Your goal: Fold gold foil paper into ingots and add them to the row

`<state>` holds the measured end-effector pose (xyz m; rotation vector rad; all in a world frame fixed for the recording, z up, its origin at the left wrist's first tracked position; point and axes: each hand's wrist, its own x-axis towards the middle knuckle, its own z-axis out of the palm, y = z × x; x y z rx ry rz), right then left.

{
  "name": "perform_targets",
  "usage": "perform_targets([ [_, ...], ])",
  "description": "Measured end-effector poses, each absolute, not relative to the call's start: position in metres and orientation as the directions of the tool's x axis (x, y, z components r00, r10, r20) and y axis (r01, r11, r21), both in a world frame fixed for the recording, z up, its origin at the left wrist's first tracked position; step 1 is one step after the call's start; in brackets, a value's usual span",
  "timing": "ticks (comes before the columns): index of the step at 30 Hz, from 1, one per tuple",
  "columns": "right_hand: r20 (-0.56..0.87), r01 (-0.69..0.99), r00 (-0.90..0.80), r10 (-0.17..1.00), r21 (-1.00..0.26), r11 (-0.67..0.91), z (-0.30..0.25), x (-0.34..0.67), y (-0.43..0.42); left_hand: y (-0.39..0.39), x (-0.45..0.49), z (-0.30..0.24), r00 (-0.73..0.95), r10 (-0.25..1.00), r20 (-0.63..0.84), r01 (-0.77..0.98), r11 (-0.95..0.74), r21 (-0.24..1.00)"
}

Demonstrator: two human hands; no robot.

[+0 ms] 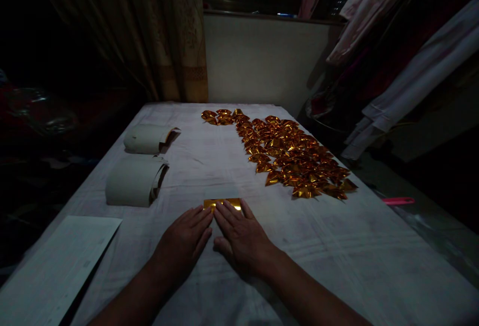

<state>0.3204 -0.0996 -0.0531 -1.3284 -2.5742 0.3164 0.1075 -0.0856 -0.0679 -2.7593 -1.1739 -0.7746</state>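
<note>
A strip of shiny gold foil paper point(232, 203) lies flat on the white cloth-covered table point(209, 176), in front of me. My left hand point(187, 232) rests with its fingertips on the strip's left end, fingers stretched out. Across the middle and right of the strip lies my right hand point(241, 236), palm down, with its fingers extended and its thumb pointing left. The fingers cover the strip's near edge. Beyond my hands to the right, many folded gold foil pieces point(284, 151) are spread in a heap.
Two curled stacks of pale paper point(130, 182) stand at the left. A flat white sheet or board point(56, 266) lies at the near left. A curtain point(175, 36) hangs behind, clothes point(407, 71) hang at right, and a pink handle point(398, 200) shows beside the right edge.
</note>
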Motion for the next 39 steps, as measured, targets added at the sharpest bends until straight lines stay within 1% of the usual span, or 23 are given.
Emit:
perform_targets([
  [5, 0.055, 0.853, -0.441, 0.896, -0.284, 0.437, -0.056, 0.343, -0.102, -0.085, 0.100, -0.068, 0.571, 0.690, 0.445, 0.710, -0.687, 0.153],
  [8, 0.014, 0.879, -0.403, 0.915, -0.272, 0.392, -0.057, 0.356, -0.103, -0.084, 0.094, -0.071, 0.547, 0.709, 0.444, 0.738, -0.659, 0.143],
  [14, 0.025, 0.893, -0.397, 0.917, -0.222, 0.393, -0.050, 0.355, -0.088, -0.092, 0.107, -0.069, 0.567, 0.683, 0.460, 0.740, -0.668, 0.078],
  [19, 0.022, 0.935, -0.321, 0.947, -0.153, 0.321, -0.046, 0.355, -0.065, -0.097, 0.139, -0.054, 0.617, 0.655, 0.435, 0.676, -0.725, 0.131],
  [22, 0.049, 0.943, -0.289, 0.956, -0.157, 0.293, -0.052, 0.356, -0.061, -0.090, 0.149, -0.048, 0.619, 0.668, 0.413, 0.683, -0.718, 0.138],
  [25, 0.077, 0.943, -0.267, 0.961, -0.185, 0.277, -0.060, 0.357, -0.064, -0.080, 0.147, -0.049, 0.606, 0.694, 0.389, 0.722, -0.685, 0.097],
  [30, 0.087, 0.935, -0.276, 0.957, -0.206, 0.288, -0.064, 0.356, -0.064, -0.064, 0.139, -0.056, 0.601, 0.736, 0.311, 0.755, -0.650, 0.078],
  [36, 0.034, 0.962, -0.209, 0.977, -0.174, 0.212, -0.046, 0.338, -0.038, -0.030, 0.139, -0.053, 0.590, 0.724, 0.357, 0.767, -0.641, 0.032],
  [38, 0.059, 0.962, -0.207, 0.977, -0.167, 0.214, -0.041, 0.331, -0.030, -0.019, 0.138, -0.054, 0.584, 0.720, 0.375, 0.764, -0.643, 0.044],
  [39, 0.091, 0.956, -0.227, 0.970, -0.170, 0.240, -0.041, 0.328, -0.027, -0.015, 0.136, -0.056, 0.582, 0.718, 0.381, 0.759, -0.648, 0.060],
])
